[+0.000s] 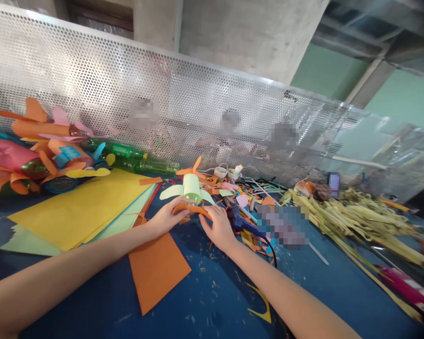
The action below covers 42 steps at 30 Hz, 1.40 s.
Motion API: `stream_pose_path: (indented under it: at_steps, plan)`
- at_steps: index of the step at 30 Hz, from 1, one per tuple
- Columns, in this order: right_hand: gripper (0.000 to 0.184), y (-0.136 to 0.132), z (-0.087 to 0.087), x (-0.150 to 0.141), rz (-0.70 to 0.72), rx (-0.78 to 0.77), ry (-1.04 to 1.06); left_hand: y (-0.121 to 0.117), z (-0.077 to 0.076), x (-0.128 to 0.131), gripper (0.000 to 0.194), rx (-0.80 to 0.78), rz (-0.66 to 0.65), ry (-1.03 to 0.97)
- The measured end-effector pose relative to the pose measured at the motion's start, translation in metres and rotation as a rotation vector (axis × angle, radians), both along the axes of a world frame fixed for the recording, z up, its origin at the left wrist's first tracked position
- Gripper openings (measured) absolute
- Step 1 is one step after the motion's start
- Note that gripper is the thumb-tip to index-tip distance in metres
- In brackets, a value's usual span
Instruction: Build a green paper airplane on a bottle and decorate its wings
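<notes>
While left hand [167, 218] clamps grip on orange strip [195, 209], right hand [219, 228] pinches other end, beside green-wrapped bottle [191, 186].

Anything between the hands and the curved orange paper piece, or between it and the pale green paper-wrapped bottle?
Nothing visible. The left hand and right hand hold the curved orange paper piece, right by the near end of the paper-wrapped bottle.
</notes>
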State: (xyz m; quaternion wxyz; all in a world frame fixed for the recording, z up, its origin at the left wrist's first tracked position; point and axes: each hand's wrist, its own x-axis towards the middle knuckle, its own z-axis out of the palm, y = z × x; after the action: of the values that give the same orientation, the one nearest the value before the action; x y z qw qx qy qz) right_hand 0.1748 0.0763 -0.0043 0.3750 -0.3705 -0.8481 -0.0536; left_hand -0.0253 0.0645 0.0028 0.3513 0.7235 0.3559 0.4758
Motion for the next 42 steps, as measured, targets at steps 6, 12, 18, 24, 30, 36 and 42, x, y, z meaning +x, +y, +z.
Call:
stream_pose_path:
  at_steps: [6,12,18,24,30,36,42]
  plan:
    - [0.019,0.002,-0.002,0.001,-0.037,-0.073,-0.009,0.014,0.022,-0.020,0.033,-0.329,-0.164,0.184]
    - [0.038,-0.012,0.012,-0.003,0.090,-0.102,-0.081,0.011,0.040,-0.021,0.039,-0.515,-0.059,-0.015]
    - [0.045,-0.064,0.033,-0.028,0.617,-0.335,-0.322,0.022,0.030,-0.032,0.048,-0.624,-0.167,-0.020]
    - [0.039,-0.077,0.039,-0.030,0.524,-0.293,-0.464,0.029,0.038,-0.046,0.044,-0.555,-0.079,0.161]
    - [0.056,-0.074,0.048,-0.015,0.353,-0.276,-0.563,0.029,0.047,-0.054,0.032,-0.156,0.038,0.485]
    - [0.049,-0.088,0.045,0.016,0.284,-0.318,-0.534,0.030,0.035,-0.060,0.027,-0.059,0.135,0.637]
    - [0.028,-0.076,0.040,0.053,0.201,-0.322,-0.451,0.006,0.035,-0.039,0.026,0.377,0.558,0.630]
